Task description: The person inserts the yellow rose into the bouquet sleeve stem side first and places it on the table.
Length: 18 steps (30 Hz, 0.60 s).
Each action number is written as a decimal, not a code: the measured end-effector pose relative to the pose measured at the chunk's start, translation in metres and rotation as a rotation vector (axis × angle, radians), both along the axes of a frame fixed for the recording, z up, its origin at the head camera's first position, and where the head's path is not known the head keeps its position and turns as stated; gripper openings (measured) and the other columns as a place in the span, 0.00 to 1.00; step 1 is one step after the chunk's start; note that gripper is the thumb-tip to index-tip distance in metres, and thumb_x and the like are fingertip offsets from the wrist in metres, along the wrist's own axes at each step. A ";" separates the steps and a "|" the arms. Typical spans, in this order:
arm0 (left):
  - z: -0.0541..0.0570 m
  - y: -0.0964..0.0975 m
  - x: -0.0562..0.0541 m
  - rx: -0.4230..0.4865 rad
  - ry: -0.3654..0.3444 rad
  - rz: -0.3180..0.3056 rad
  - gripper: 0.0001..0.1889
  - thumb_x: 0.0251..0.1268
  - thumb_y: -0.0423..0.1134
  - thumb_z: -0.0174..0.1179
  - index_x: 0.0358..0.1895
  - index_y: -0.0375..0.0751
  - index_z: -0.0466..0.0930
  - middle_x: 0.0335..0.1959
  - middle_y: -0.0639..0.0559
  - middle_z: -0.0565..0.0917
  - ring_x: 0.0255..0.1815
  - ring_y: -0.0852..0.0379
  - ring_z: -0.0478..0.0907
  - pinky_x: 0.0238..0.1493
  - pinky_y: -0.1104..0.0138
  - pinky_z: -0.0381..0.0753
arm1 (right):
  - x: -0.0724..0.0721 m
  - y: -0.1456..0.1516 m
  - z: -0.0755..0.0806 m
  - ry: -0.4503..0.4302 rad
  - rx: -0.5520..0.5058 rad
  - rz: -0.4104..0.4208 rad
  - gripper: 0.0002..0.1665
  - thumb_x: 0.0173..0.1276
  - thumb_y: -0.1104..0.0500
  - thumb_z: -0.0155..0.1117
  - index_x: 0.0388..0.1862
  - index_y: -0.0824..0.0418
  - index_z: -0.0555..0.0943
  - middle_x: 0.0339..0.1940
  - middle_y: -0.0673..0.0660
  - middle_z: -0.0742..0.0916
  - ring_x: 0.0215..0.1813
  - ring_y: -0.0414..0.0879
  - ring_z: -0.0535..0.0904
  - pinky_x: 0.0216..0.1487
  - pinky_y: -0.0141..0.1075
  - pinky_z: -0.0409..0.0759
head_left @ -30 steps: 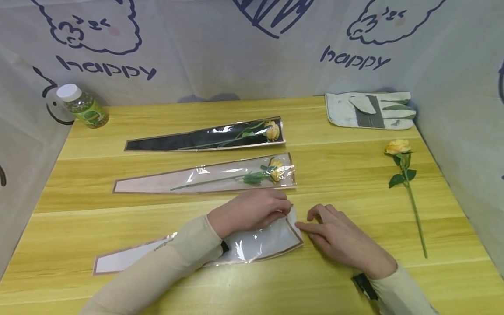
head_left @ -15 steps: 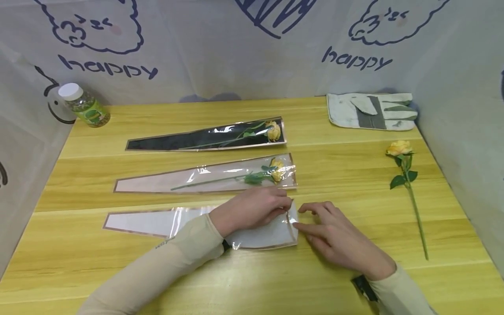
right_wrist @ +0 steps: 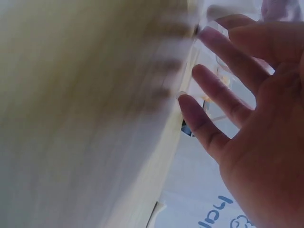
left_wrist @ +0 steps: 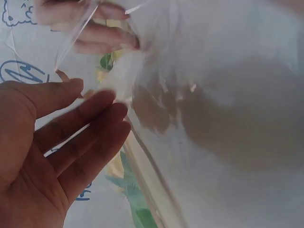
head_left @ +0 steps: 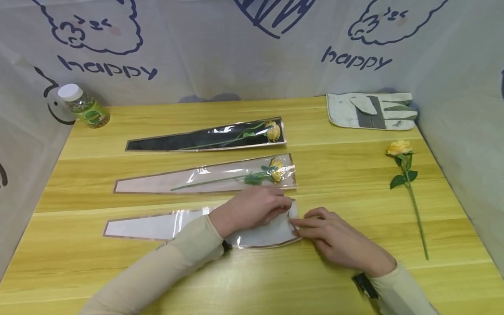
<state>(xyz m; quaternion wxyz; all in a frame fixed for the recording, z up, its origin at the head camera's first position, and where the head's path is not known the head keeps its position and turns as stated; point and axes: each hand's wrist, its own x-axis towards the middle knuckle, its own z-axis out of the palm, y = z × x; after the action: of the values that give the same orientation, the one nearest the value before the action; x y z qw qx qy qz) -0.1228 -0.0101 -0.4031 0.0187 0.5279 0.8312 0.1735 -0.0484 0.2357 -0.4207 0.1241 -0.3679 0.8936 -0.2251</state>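
Observation:
A pale, translucent flower sleeve with a brown border lies nearest the person, narrow end to the left. At its wide mouth my left hand pinches the far corner between thumb and fingers, as the left wrist view also shows. From the right, my right hand reaches the same mouth edge. Its fingers are fairly straight, their tips right at the film. Behind lies a pinkish sleeve holding a yellow rose. Beyond it, a black sleeve holds another yellow rose.
A loose yellow rose with a green stem lies on the right of the wooden table. A work glove rests at the back right. A white-capped jar stands at the back left, before a cloth backdrop.
The pale sleeve's narrow end has swung away from the person, then settled slightly back. My right fingers have drawn together at the mouth edge, which now bows. My left hand keeps its pinch.

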 end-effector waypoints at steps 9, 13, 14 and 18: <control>0.001 -0.002 -0.002 0.028 -0.027 -0.021 0.03 0.72 0.38 0.58 0.41 0.47 0.81 0.34 0.60 0.83 0.35 0.62 0.78 0.39 0.65 0.78 | -0.001 0.004 0.000 -0.024 0.025 -0.019 0.22 0.70 0.65 0.59 0.62 0.54 0.81 0.69 0.41 0.73 0.66 0.46 0.68 0.61 0.49 0.69; 0.002 -0.002 -0.003 0.025 -0.042 -0.025 0.03 0.72 0.38 0.58 0.41 0.48 0.81 0.34 0.59 0.83 0.35 0.62 0.78 0.39 0.64 0.78 | -0.002 0.005 0.000 -0.025 0.019 -0.023 0.23 0.70 0.65 0.59 0.63 0.55 0.80 0.69 0.42 0.73 0.65 0.46 0.68 0.61 0.49 0.70; 0.002 -0.002 -0.002 0.023 -0.044 -0.025 0.03 0.72 0.38 0.58 0.41 0.48 0.81 0.34 0.59 0.83 0.35 0.62 0.78 0.40 0.64 0.78 | -0.002 0.005 0.000 -0.020 0.015 -0.022 0.23 0.70 0.65 0.59 0.63 0.54 0.79 0.69 0.42 0.73 0.65 0.47 0.68 0.60 0.49 0.70; 0.003 0.000 -0.002 0.017 -0.045 -0.025 0.03 0.72 0.37 0.58 0.38 0.48 0.80 0.32 0.60 0.82 0.32 0.63 0.77 0.37 0.65 0.77 | -0.002 0.005 0.000 -0.023 -0.009 -0.035 0.24 0.71 0.65 0.59 0.65 0.53 0.78 0.69 0.43 0.74 0.65 0.45 0.69 0.61 0.49 0.70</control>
<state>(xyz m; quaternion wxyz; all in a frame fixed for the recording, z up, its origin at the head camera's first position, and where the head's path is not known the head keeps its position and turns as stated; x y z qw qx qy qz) -0.1252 -0.0106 -0.4005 0.0352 0.5343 0.8225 0.1920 -0.0500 0.2406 -0.4207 0.1287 -0.3501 0.8975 -0.2354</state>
